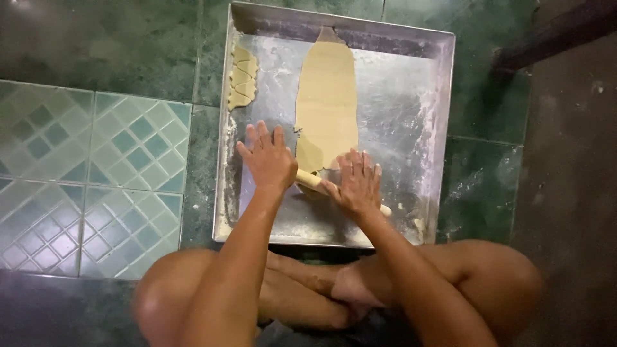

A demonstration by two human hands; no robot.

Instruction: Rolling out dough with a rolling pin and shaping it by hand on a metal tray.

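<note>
The left hand [270, 160] lay flat, its fingers [257, 136] spread, palm pressing on one end of a thin pale wooden rolling pin [310, 180]. The right hand [355, 184] pressed flat on the pin's other part, fingers side by side and slightly fanned; the pin's far tip stuck out beyond the wrist. The pin rested at the near edge of a long, pale yellow rolled sheet of dough [326, 103] inside a large square floured metal tray [411, 115] on the green tiled floor [103, 160]. Small cut dough pieces [242, 78] lay stacked along the tray's left wall.
</note>
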